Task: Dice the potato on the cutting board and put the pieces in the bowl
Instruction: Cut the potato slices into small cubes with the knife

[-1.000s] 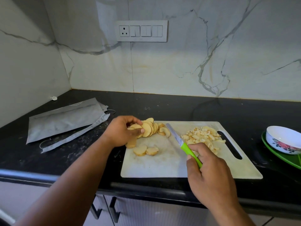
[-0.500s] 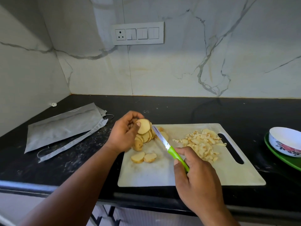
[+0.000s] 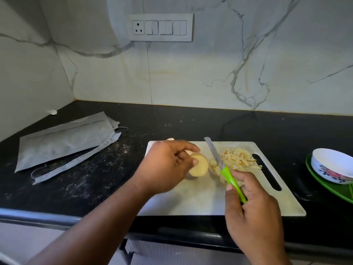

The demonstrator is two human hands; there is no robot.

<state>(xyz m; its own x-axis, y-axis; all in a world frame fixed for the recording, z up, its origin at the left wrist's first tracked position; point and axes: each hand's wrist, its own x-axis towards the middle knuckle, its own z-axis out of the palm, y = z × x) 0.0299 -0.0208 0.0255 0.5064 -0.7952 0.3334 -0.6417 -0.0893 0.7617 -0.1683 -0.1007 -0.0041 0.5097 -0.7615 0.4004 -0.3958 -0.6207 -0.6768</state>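
Observation:
A white cutting board (image 3: 200, 197) lies on the black counter. My left hand (image 3: 168, 165) grips a stack of round potato slices (image 3: 199, 166) and holds it down on the board's left part. My right hand (image 3: 252, 211) holds a knife (image 3: 214, 152) by its green handle, blade pointing away, just right of the stack. A heap of diced potato (image 3: 235, 158) lies on the board right of the blade. The white flowered bowl (image 3: 332, 165) stands to the far right, and I see nothing in it.
The bowl sits on a green plate (image 3: 328, 188) at the right edge. A grey cloth bag (image 3: 63, 140) lies flat on the counter to the left. A marble wall with a switch panel (image 3: 160, 27) rises behind. The counter's front edge runs just below the board.
My left hand gathered the scattered slices into a stack, lifted them, and now holds them on the board closer to the knife. The knife stayed near the board's middle.

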